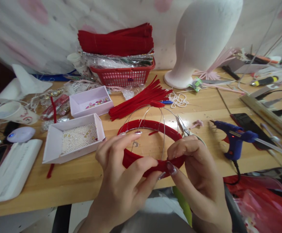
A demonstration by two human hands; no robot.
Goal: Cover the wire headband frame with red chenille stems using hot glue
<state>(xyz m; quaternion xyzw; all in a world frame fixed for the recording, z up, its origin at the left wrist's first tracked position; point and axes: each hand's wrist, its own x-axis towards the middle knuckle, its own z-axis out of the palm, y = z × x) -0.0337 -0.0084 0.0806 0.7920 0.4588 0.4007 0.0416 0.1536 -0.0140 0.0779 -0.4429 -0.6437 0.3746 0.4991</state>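
A round red fuzzy band [148, 124] with thin wires arching up to a red tip [157, 104] is held over the table's front edge. My left hand [124, 171] pinches its near side between thumb and index finger, other fingers spread over the left rim. Close beside it, my right hand [196, 174] is closed on the same near side, thumb and index finger pressed on the red strip. Scissors [185, 130] lie behind my right hand, their handles partly hidden. A bundle of red fuzzy stems [139, 98] rests beyond the band.
Two white boxes, one with pearls [51, 145] and one with gems [75, 105], stand left. Behind are a red basket [123, 76] and a white head form [204, 35]. A blue glue gun [235, 139] and a dark phone [246, 121] lie right.
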